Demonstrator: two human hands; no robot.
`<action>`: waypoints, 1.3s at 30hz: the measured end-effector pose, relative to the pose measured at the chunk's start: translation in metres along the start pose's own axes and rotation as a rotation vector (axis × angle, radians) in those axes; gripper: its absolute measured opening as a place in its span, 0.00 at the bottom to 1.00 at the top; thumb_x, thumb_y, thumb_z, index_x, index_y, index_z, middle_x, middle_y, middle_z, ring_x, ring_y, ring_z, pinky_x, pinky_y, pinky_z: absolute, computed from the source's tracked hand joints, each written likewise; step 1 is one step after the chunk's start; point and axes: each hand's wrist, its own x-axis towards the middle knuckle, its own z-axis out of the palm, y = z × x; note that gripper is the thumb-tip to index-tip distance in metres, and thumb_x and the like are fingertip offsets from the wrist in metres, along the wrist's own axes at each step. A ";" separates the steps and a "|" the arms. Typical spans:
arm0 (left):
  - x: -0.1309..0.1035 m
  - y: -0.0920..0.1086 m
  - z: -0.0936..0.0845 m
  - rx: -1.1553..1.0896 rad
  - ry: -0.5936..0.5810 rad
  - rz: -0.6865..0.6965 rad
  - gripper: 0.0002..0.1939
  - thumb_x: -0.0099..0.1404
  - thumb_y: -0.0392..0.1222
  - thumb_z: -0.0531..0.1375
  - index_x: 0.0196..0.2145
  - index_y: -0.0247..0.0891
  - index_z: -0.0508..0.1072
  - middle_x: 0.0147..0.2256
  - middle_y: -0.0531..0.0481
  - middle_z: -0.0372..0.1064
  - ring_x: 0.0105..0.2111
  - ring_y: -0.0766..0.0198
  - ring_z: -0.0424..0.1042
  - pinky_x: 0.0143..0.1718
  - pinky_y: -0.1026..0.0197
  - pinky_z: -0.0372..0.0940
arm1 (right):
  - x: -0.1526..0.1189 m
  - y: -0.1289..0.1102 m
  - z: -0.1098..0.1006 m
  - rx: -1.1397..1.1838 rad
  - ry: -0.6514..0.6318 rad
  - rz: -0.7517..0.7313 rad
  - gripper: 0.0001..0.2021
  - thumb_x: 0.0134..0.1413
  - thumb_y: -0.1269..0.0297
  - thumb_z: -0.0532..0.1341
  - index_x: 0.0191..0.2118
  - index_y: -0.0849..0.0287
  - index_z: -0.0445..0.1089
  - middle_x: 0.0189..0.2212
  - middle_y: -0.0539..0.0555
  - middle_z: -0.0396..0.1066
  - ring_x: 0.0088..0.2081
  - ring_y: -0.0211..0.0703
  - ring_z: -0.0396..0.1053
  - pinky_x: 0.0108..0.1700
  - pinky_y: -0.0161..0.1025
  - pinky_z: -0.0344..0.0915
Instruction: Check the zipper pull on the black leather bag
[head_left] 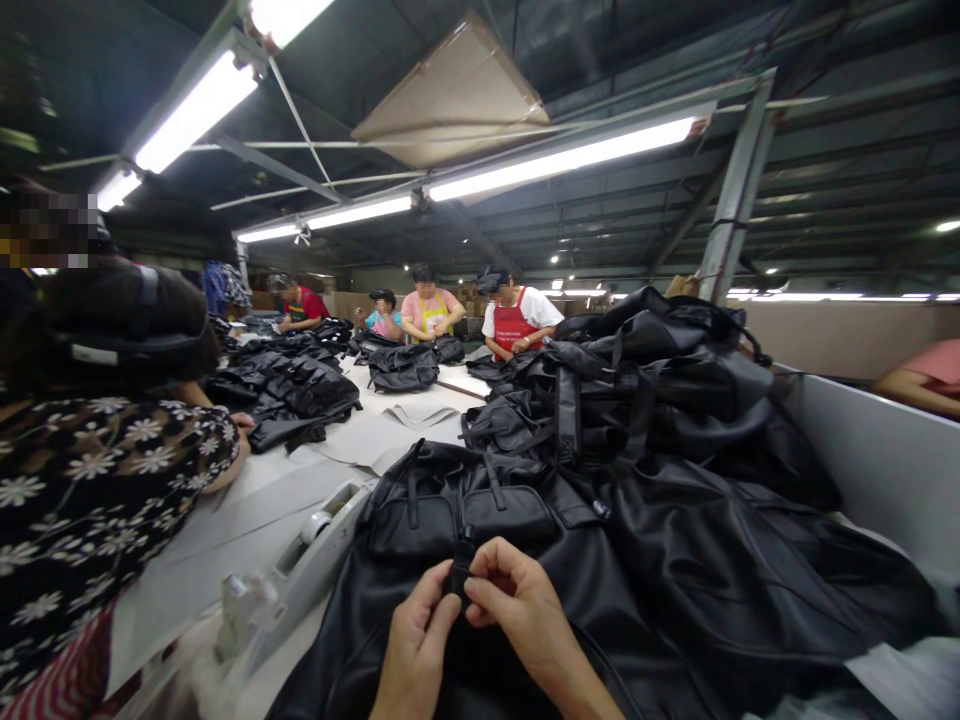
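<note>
A black leather-like bag (675, 560) lies flat on the long grey worktable (225, 540) right in front of me, its two front pockets facing me. My left hand (414, 648) and my right hand (517, 598) meet at a small black buckle or strap end (459, 578) at the bag's near edge. Both hands pinch this piece between fingertips, the left from below, the right from above. The piece itself is mostly hidden by my fingers.
A tall heap of black bags (645, 380) rises behind it; more heaps (292, 385) lie further along. A grey side wall (877, 450) runs on the right. A person in a flowered top (97, 480) stands close on my left; several workers (514, 315) stand far off. A white tool (300, 560) lies left.
</note>
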 end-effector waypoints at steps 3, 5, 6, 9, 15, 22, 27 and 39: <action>0.001 -0.004 0.001 -0.028 0.014 0.006 0.18 0.66 0.49 0.57 0.50 0.40 0.75 0.47 0.46 0.77 0.46 0.54 0.75 0.52 0.57 0.67 | 0.000 0.000 0.000 -0.039 -0.002 0.015 0.08 0.45 0.62 0.64 0.27 0.58 0.65 0.21 0.46 0.67 0.24 0.38 0.70 0.28 0.35 0.68; 0.001 -0.009 0.001 -0.067 0.037 0.001 0.18 0.66 0.49 0.58 0.49 0.40 0.74 0.46 0.46 0.77 0.45 0.55 0.75 0.50 0.58 0.68 | -0.001 0.000 0.000 -0.138 -0.003 -0.029 0.05 0.47 0.64 0.62 0.26 0.58 0.66 0.21 0.46 0.67 0.25 0.39 0.69 0.29 0.35 0.66; 0.002 -0.011 0.002 -0.092 0.053 -0.001 0.17 0.66 0.49 0.59 0.49 0.40 0.74 0.45 0.46 0.78 0.45 0.55 0.76 0.50 0.58 0.68 | -0.001 0.000 -0.001 -0.218 0.003 -0.079 0.04 0.48 0.66 0.61 0.26 0.58 0.66 0.21 0.47 0.66 0.26 0.39 0.69 0.30 0.35 0.65; 0.003 -0.013 0.003 -0.138 0.076 0.000 0.18 0.64 0.48 0.60 0.50 0.40 0.73 0.46 0.46 0.78 0.45 0.55 0.76 0.50 0.59 0.69 | -0.001 -0.002 -0.002 -0.475 0.033 -0.266 0.06 0.50 0.73 0.58 0.26 0.57 0.66 0.25 0.48 0.66 0.29 0.39 0.67 0.31 0.34 0.61; 0.005 0.000 0.001 -0.021 0.058 -0.023 0.20 0.62 0.50 0.60 0.49 0.39 0.76 0.49 0.44 0.77 0.49 0.51 0.75 0.55 0.53 0.67 | -0.005 -0.008 -0.002 -0.590 0.046 -0.345 0.08 0.52 0.75 0.55 0.26 0.57 0.64 0.27 0.49 0.66 0.29 0.38 0.67 0.31 0.34 0.60; 0.002 0.002 0.000 0.060 0.057 0.010 0.17 0.63 0.49 0.59 0.46 0.39 0.77 0.43 0.45 0.79 0.40 0.55 0.77 0.47 0.57 0.71 | -0.006 -0.010 -0.004 -0.414 0.007 -0.183 0.08 0.57 0.67 0.54 0.27 0.55 0.63 0.22 0.47 0.67 0.26 0.39 0.68 0.30 0.35 0.63; 0.000 0.009 0.002 0.081 -0.012 0.045 0.15 0.66 0.47 0.56 0.45 0.39 0.76 0.39 0.47 0.79 0.38 0.58 0.76 0.42 0.62 0.70 | -0.004 -0.010 -0.010 -0.448 -0.013 -0.187 0.08 0.59 0.64 0.55 0.29 0.55 0.64 0.20 0.46 0.67 0.25 0.40 0.69 0.28 0.34 0.63; -0.003 -0.001 0.003 0.235 -0.040 0.125 0.14 0.67 0.46 0.57 0.46 0.42 0.77 0.41 0.45 0.77 0.41 0.56 0.76 0.45 0.58 0.71 | -0.015 -0.022 -0.015 -1.221 0.020 -0.405 0.09 0.54 0.78 0.57 0.32 0.56 0.67 0.32 0.51 0.71 0.31 0.42 0.70 0.30 0.37 0.54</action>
